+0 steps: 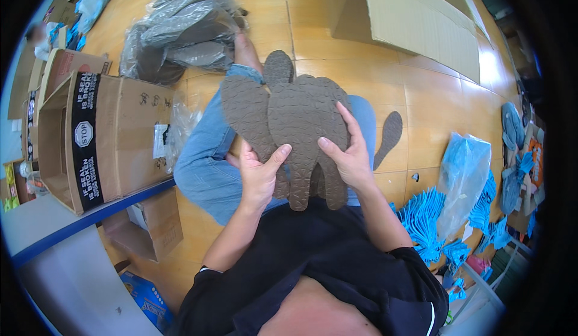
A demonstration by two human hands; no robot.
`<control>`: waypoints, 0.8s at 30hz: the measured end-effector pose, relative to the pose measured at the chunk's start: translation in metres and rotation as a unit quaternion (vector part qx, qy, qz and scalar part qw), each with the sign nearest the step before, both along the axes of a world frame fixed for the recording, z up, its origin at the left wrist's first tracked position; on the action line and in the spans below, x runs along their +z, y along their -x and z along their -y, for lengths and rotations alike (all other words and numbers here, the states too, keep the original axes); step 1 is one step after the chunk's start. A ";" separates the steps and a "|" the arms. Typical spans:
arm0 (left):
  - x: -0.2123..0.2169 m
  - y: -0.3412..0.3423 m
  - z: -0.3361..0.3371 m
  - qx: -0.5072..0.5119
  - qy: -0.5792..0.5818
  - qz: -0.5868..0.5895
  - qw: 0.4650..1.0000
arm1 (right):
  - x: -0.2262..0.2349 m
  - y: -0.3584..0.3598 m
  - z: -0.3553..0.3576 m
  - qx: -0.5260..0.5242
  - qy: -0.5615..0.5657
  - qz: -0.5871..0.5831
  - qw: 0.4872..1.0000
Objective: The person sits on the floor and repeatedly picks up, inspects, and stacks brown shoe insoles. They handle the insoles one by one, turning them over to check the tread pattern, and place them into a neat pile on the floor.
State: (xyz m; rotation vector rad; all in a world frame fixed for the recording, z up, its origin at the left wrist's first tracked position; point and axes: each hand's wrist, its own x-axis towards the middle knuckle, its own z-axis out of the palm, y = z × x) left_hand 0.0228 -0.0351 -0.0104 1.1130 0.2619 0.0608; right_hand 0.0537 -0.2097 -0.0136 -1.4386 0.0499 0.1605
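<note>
A fanned bunch of dark grey-brown insoles (298,119) with a patterned surface lies across both my hands, above my crossed legs. My left hand (256,176) is closed on the bunch's left side, its thumb on top and the fingers hidden beneath. On the right edge, my right hand (352,155) grips the same bunch with its thumb over the surface and a finger along the side. Another insole (279,66) shows beyond the far end; I cannot tell if it belongs to the bunch. A single insole (390,136) lies on the floor by my right knee.
Clear plastic bags of insoles (192,26) lie at the far left. An open cardboard box (129,134) with black tape stands left, by a blue-edged table (90,218). Another carton (427,32) is at far right. Blue strap-like pieces (418,221) and a clear bag (463,176) lie right.
</note>
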 end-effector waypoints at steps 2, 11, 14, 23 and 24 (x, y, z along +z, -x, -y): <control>0.003 -0.001 -0.003 0.004 0.026 -0.022 0.999 | 0.000 -0.002 0.001 -0.002 -0.014 -0.006 1.000; 0.018 0.001 -0.009 0.006 0.057 -0.029 0.998 | -0.003 -0.007 0.010 -0.044 -0.090 -0.036 0.994; 0.018 0.002 -0.008 0.002 0.076 -0.020 0.997 | -0.002 -0.006 0.010 -0.048 -0.085 -0.029 0.995; 0.013 0.007 -0.005 0.008 0.115 0.003 0.993 | -0.002 -0.005 0.014 -0.059 -0.069 0.016 0.996; 0.014 0.007 -0.005 0.000 0.120 0.008 0.993 | -0.002 -0.006 0.017 -0.068 -0.071 0.018 0.995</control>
